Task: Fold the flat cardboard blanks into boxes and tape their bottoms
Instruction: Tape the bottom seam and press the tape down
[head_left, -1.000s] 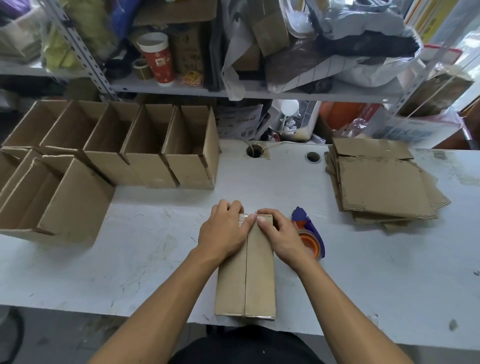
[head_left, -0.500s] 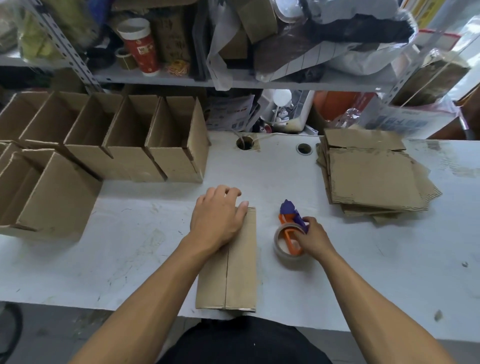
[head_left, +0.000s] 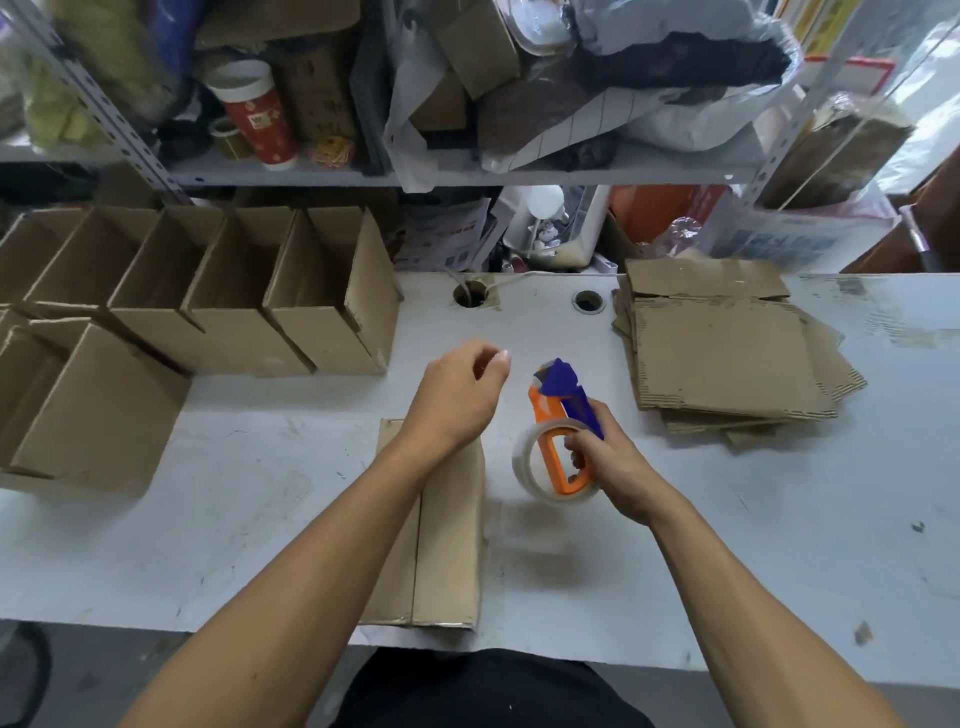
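A folded cardboard box (head_left: 447, 545) stands bottom-up at the near table edge, its two bottom flaps meeting in a seam down the middle. My left hand (head_left: 457, 395) hovers over its far end, lifted off the cardboard, with fingers loosely curled and thumb and forefinger close together; I see nothing in it. My right hand (head_left: 608, 457) grips the orange handle of a tape dispenser (head_left: 558, 436) with a blue head and a clear tape roll, raised off the table just right of the box. A stack of flat cardboard blanks (head_left: 722, 353) lies at the right.
A row of finished open boxes (head_left: 228, 296) stands at the back left, with another (head_left: 88, 410) nearer on the left. Two cable holes (head_left: 470, 293) pierce the white table (head_left: 260, 493). A cluttered shelf (head_left: 467, 171) runs behind.
My right hand left the box, took hold of the tape dispenser and lifted it off the table. My left hand rose off the box flaps and moved toward the dispenser's head.
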